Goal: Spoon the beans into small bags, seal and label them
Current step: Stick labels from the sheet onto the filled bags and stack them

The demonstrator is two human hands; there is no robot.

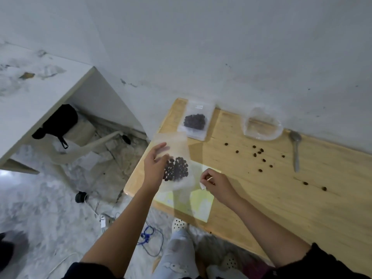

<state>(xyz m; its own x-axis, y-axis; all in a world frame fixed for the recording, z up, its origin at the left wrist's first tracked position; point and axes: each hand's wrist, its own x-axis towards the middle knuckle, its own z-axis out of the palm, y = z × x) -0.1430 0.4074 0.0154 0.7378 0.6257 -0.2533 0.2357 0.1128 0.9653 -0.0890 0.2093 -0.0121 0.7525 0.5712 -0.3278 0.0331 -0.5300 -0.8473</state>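
From my remote seat I take the yellow-green label sheet (194, 207) at the near left corner of the bench (302, 198) as my landmark. Just above that sheet my left hand (154, 168) holds a small clear bag (181, 146) by its left edge, the fingers (161, 147) curled round the plastic, and a dark clump of beans (176, 168) sits in the lower half of the bag. I cannot tell whether the bag's top is closed. Over the sheet's far right corner my right hand (216, 183) pinches a small white label (202, 186) between thumb and forefinger, apart from the bag. Beyond the sheet, against the wall, a second bag (196, 121) of beans lies flat with a white label near its top. To the right of the sheet and further back I see a crumpled clear pouch (262, 124), with a metal spoon (295, 150) lying just to its right, bowl toward the wall. Between the sheet and the spoon, loose beans (258, 153) lie scattered over the wood, a couple more well off to the right
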